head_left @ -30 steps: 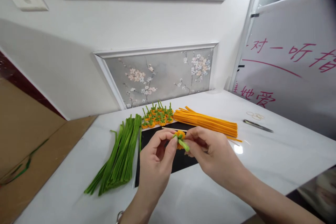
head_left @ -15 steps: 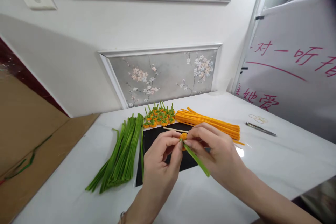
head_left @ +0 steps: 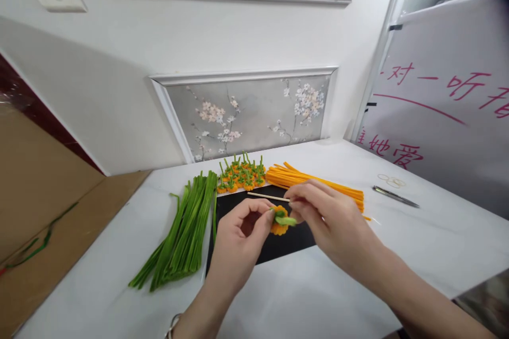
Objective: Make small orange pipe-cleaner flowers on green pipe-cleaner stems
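Left hand: thumb and forefinger closed in a pinch on the left side of a small orange fuzzy piece, held up over the black mat. Green stem stands out from its middle, free end toward the right hand.

Right fingers: bunched close beside the stem's tip, curled. Contact, and any hold on something, cannot tell; the fingertips are partly hidden.

Pale stick lies behind the hands, its right end meeting the right fingers in view. Cluster of similar orange-and-green pieces at the back of the desk, between the green strips and the orange strips.

Judgement: step in hand looks like setting the green part against the orange. Next move calls for a steady left pinch and a clean right grip on the stem, without crushing the ruffled edge.
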A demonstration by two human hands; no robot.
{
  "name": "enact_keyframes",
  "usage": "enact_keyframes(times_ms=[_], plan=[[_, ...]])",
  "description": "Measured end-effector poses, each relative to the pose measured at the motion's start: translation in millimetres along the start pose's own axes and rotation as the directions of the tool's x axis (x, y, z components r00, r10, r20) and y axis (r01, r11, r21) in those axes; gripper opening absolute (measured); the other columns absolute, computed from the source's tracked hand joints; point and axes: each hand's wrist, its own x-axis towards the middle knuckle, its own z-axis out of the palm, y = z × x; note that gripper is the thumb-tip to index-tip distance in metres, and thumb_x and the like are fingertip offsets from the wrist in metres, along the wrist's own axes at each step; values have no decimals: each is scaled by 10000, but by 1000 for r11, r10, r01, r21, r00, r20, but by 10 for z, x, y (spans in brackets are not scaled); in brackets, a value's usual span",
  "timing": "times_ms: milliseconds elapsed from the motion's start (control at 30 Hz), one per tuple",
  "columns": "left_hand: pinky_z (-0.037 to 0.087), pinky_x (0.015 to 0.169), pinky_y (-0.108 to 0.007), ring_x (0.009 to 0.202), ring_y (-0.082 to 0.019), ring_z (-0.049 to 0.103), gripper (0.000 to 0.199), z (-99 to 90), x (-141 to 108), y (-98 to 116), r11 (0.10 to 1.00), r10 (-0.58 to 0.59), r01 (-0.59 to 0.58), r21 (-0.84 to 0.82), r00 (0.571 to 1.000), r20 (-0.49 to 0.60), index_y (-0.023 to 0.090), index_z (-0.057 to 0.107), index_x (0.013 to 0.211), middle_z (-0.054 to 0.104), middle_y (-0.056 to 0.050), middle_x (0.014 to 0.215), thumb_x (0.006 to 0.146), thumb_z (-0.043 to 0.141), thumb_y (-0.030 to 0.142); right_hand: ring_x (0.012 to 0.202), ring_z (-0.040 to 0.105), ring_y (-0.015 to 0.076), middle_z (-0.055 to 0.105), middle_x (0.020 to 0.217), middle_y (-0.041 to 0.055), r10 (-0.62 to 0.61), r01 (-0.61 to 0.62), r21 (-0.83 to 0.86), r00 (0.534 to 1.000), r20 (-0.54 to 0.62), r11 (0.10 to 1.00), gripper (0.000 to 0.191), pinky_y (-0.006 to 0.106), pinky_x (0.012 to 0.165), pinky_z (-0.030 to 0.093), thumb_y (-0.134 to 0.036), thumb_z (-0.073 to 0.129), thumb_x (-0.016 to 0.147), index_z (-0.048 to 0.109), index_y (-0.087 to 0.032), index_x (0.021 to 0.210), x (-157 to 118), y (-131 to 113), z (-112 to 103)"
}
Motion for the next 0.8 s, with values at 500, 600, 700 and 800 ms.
enact_keyframes(times_ms=[500, 600, 700, 800], plan=[[444, 661, -197, 719, -109, 535, 129, -60, 1, 18, 910, -236, 295, -293, 946, 221, 173, 631, 779, 607, -13, 770, 819, 693, 278, 829, 660, 156, 677, 934, 84, -265, 256, 73, 952, 153, 964, 258, 255, 707, 574, -57, 463, 933, 701, -158, 945, 0, 102, -97], [438, 663, -204, 727, -113, 536, 96, -77, -9, 20, 938, -202, 252, -239, 955, 215, 175, 631, 783, 621, -16, 794, 828, 677, 246, 869, 669, 173, 685, 940, 105, -287, 284, 47, 952, 104, 958, 256, 275, 747, 584, -31, 460, 921, 695, -134, 926, -19, 107, -64], [437, 661, -204, 726, -112, 533, 103, -71, -12, 18, 938, -189, 238, -250, 960, 206, 174, 635, 776, 623, -17, 800, 829, 675, 251, 883, 673, 172, 688, 948, 111, -306, 304, 48, 950, 64, 952, 258, 273, 765, 587, -13, 459, 910, 688, -125, 952, -26, 115, -43], [421, 628, -188, 695, -102, 512, 121, -51, -5, 17, 925, -208, 257, -279, 959, 192, 174, 646, 775, 601, -8, 747, 825, 686, 276, 874, 677, 163, 692, 952, 109, -329, 327, 49, 944, 34, 944, 259, 260, 758, 587, -12, 460, 910, 687, -125, 963, -14, 131, -31]])
